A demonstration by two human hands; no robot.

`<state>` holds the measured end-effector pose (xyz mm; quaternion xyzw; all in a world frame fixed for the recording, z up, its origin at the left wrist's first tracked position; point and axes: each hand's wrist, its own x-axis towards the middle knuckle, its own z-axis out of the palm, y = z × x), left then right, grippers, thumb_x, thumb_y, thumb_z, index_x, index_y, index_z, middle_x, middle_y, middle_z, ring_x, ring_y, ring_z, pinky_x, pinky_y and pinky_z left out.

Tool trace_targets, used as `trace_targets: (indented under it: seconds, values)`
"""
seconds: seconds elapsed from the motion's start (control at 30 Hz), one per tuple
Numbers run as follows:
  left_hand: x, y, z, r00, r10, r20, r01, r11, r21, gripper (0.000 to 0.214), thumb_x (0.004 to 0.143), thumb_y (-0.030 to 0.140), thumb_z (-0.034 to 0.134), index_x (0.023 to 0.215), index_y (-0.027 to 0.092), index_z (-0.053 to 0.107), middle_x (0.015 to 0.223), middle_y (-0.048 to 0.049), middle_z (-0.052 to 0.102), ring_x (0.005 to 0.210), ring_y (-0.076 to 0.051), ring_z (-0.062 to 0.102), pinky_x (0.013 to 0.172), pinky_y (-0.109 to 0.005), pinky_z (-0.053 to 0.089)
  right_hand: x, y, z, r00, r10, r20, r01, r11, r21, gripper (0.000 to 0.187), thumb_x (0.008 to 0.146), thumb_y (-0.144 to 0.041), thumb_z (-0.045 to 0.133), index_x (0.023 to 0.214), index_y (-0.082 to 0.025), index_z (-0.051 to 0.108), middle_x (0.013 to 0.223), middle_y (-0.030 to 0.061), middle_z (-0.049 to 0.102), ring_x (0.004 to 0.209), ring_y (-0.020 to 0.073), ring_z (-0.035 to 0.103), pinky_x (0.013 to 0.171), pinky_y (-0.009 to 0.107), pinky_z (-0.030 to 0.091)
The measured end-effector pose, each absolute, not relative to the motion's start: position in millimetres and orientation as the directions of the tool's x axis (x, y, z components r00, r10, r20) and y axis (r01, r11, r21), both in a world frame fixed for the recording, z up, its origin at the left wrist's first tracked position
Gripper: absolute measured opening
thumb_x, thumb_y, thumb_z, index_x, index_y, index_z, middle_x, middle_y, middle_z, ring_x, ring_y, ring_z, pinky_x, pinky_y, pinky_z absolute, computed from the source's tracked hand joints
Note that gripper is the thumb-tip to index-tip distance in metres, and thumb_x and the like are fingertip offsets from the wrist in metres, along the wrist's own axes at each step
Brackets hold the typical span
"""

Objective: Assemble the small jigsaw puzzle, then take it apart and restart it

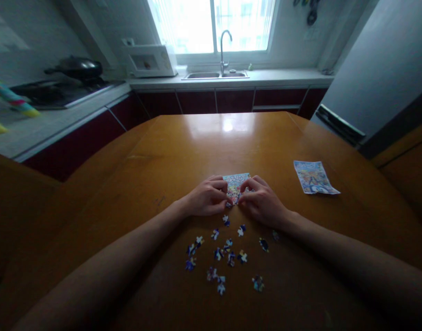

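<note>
A partly assembled jigsaw puzzle [236, 182] with a light blue top and a colourful lower part lies flat on the wooden table, between my two hands. My left hand [209, 196] is closed at its lower left side, fingertips on a small puzzle piece [228, 204] at the lower edge. Curled around the right side, my right hand [262, 200] has its thumb and fingers pressed on the puzzle's lower right edge. The fingers hide both sides of the puzzle. Nearer to me, several loose pieces are scattered, among them a dark one [263, 244] and a pale one [243, 256].
A creased printed picture sheet [315, 177] lies to the right on the wooden table [183, 151]. Beyond the table are a counter with a sink [203, 75] and faucet [222, 53], a microwave [150, 60], and a black pan [78, 67] on the stove. A fridge [376, 69] stands at right.
</note>
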<state>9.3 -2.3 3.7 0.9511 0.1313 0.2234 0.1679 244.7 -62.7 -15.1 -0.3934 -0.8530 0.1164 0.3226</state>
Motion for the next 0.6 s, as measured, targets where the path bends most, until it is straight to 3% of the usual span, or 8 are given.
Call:
trace_targets:
  seconds: [0.13, 0.37, 0.6]
  values:
    - [9, -2, 2, 0.882, 0.320, 0.346, 0.181, -0.908, 0.379, 0.022, 0.094, 0.027, 0.056, 0.088, 0.024, 0.077, 0.074, -0.0031, 0.058, 0.074, -0.017, 0.050, 0.077, -0.034, 0.042, 245, -60, -15, -0.448, 0.752, 0.483, 0.564, 0.657, -0.500, 0.026, 0.083, -0.005, 0.060, 0.079, -0.025, 0.076, 0.096, 0.0051, 0.064, 0.096, 0.0223, 0.052, 0.085, 0.039, 0.046]
    - [8, -1, 4, 0.820, 0.366, 0.440, 0.162, -0.886, 0.435, 0.025, 0.094, 0.023, 0.052, 0.092, 0.022, 0.077, 0.079, -0.0056, 0.060, 0.077, -0.018, 0.050, 0.073, -0.033, 0.043, 255, -47, -14, -0.073, 0.816, 0.574, 0.567, 0.507, -0.649, 0.031, 0.082, -0.003, 0.051, 0.075, -0.022, 0.073, 0.085, 0.0057, 0.064, 0.090, 0.0219, 0.056, 0.080, 0.038, 0.046]
    - [9, -2, 4, 0.848, 0.333, 0.413, 0.161, -0.903, 0.398, 0.023, 0.092, 0.022, 0.054, 0.096, 0.025, 0.077, 0.078, -0.0040, 0.058, 0.075, -0.017, 0.050, 0.074, -0.033, 0.044, 259, -39, -22, -0.042, 0.850, 0.524, 0.550, 0.458, -0.698, 0.031, 0.080, -0.004, 0.052, 0.071, -0.023, 0.074, 0.086, 0.0059, 0.064, 0.090, 0.0224, 0.056, 0.081, 0.039, 0.046]
